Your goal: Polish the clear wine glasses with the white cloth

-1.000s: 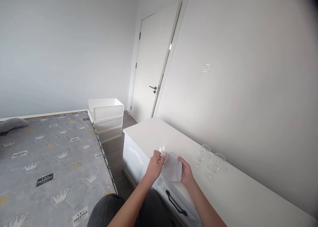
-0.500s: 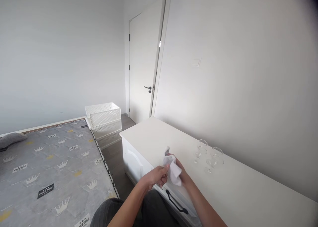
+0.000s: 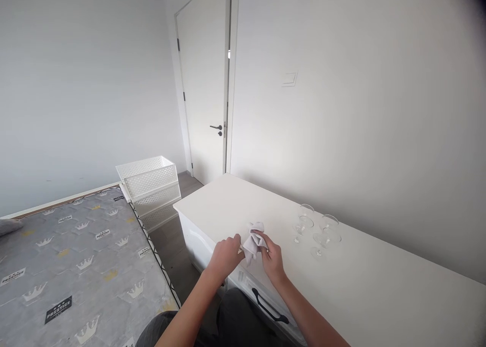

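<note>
My right hand (image 3: pixel 272 258) is closed on a white cloth (image 3: pixel 253 243), which is bunched up and folded between thumb and fingers. Right beside the cloth, my left hand (image 3: pixel 226 256) is curled into a grip. A small shiny, clear bit shows at its fingertips, but most of what it holds is hidden. Both hands are above the front edge of a white cabinet (image 3: pixel 360 286). To the right of the hands, clear stemmed glasses (image 3: pixel 329 233) stand on the cabinet top; their outlines are faint.
A black handle (image 3: pixel 269 309) sticks out from the cabinet front. On the left lies a grey mattress (image 3: pixel 110 256) with crown prints. White perforated baskets (image 3: pixel 152 182) are stacked between it and a white door (image 3: pixel 203 84). The wall (image 3: pixel 360 109) runs behind the cabinet.
The cloth is now bunched more tightly, and my right hand has turned so its fingers pinch it from the right. My left hand has moved up and left. The view has shifted slightly rightward.
</note>
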{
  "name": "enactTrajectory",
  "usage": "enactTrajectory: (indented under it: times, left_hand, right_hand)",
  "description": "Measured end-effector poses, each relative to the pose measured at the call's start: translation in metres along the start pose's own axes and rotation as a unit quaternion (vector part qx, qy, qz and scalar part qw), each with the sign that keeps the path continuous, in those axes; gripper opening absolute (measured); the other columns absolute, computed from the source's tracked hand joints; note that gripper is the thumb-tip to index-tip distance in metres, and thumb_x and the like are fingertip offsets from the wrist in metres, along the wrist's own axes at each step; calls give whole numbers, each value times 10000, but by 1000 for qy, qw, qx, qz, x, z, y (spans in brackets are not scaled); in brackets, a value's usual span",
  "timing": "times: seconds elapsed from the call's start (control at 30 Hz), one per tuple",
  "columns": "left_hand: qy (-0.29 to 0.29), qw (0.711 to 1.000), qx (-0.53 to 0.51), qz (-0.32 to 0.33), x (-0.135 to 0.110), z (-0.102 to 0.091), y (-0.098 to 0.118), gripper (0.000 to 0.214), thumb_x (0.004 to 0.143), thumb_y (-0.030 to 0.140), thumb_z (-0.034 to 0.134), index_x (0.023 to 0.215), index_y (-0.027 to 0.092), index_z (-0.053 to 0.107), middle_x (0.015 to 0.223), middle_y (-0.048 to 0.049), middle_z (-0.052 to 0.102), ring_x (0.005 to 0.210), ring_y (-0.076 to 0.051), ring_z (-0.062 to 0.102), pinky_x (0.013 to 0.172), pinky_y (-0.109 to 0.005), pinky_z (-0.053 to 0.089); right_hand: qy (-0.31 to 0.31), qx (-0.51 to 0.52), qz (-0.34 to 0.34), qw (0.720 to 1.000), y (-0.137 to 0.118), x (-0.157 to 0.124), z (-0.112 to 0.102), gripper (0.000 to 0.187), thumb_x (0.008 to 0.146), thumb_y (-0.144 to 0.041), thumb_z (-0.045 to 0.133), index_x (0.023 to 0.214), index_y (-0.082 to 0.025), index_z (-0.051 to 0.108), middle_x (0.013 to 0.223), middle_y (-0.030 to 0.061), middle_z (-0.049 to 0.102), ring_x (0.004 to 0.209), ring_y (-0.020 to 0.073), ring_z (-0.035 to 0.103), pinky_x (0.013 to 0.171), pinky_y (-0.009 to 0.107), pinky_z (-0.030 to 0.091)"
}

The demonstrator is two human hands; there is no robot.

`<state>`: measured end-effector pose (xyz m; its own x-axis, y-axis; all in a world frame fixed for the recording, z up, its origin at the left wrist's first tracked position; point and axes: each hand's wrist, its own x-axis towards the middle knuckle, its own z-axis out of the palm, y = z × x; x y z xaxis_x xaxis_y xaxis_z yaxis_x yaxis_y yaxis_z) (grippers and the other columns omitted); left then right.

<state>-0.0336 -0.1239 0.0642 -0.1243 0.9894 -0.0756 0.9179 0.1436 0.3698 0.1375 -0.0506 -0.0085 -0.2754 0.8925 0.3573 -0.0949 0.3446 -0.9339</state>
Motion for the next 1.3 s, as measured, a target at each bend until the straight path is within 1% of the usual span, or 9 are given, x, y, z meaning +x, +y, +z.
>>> enactTrajectory:
  times: [0.17, 0.33, 0.43, 0.67, 0.83, 0.9, 1.0, 1.1, 1.3]
  left_hand:
    - [12, 993, 72, 93, 29, -6, -2, 186, 916, 161, 572, 1082, 154, 657, 968, -192, 770, 947, -381, 750, 839, -434, 498]
    - [4, 978, 65, 197, 50, 1, -11, 140, 925, 100, 567, 992, 180, 660, 879, -144, 766, 811, -310, 737, 833, -402, 466]
    - [11, 973, 47, 224, 54, 6, -25, 60, 931, 227, 671, 978, 192, 659, 817, -118, 752, 733, -297, 713, 798, -397, 460]
    - [87, 971, -66, 212, 52, 32, -35, 260, 1014, 264, 536, 1207, 238, 709, 928, -101, 776, 817, -284, 719, 731, -365, 451]
    - [67, 963, -225, 128, 46, 40, -31, 279, 997, 291, 520, 1116, 230, 764, 866, -87, 766, 743, -232, 672, 699, -327, 435]
    - [-18, 936, -344, 73, 42, 31, -42, 250, 955, 352, 583, 1002, 194, 771, 736, -56, 715, 615, -189, 584, 627, -302, 397]
    - [-170, 865, -468, 58, 37, 8, -69, 409, 906, 541, 668, 837, 146, 746, 616, -9, 588, 488, -118, 396, 532, -279, 286]
    - [-168, 868, -463, 69, 35, -8, -84, 474, 914, 601, 667, 894, 140, 776, 648, -5, 580, 516, -113, 395, 541, -270, 275]
    - [3, 928, -367, 62, 34, 17, -48, 368, 923, 474, 623, 1027, 180, 818, 692, -48, 687, 645, -202, 568, 651, -306, 400]
  right_hand:
    - [85, 58, 56, 993, -9, 0, -3, 463, 864, -439, 835, 1269, -266, 691, 1182, 85, 758, 1068, 293, 703, 995, 431, 561]
    - [-36, 102, 127, 986, -14, 3, -8, 847, 905, -490, 805, 1610, -287, 381, 1133, 56, 740, 982, 253, 703, 942, 396, 565]
    - [-83, 72, 136, 985, -7, 4, -11, 875, 854, -453, 863, 1598, -280, 436, 1236, 85, 734, 1008, 268, 702, 943, 396, 556]
    - [99, 60, 137, 984, 17, 18, -20, 651, 794, -465, 898, 1362, -279, 643, 1122, 75, 709, 975, 271, 649, 853, 382, 549]
    - [98, 74, 142, 982, 12, 17, -18, 575, 872, -509, 805, 1380, -292, 647, 1123, 81, 715, 1021, 296, 663, 880, 426, 564]
    - [55, 13, 93, 994, 11, 9, -16, 507, 871, -476, 807, 1329, -290, 691, 1196, 93, 726, 1090, 314, 666, 942, 443, 555]
    - [-118, -87, -11, 989, 10, 0, -10, 450, 835, -383, 843, 1266, -305, 744, 1218, 95, 756, 1078, 321, 691, 980, 459, 545]
    - [-224, -86, -52, 969, 8, 5, -1, 469, 887, -360, 777, 1347, -305, 705, 1188, 86, 769, 1005, 295, 695, 951, 453, 544]
    - [51, 141, 124, 981, 9, 37, 2, 357, 959, -517, 702, 1225, -281, 720, 1180, 57, 715, 945, 227, 631, 816, 344, 516]
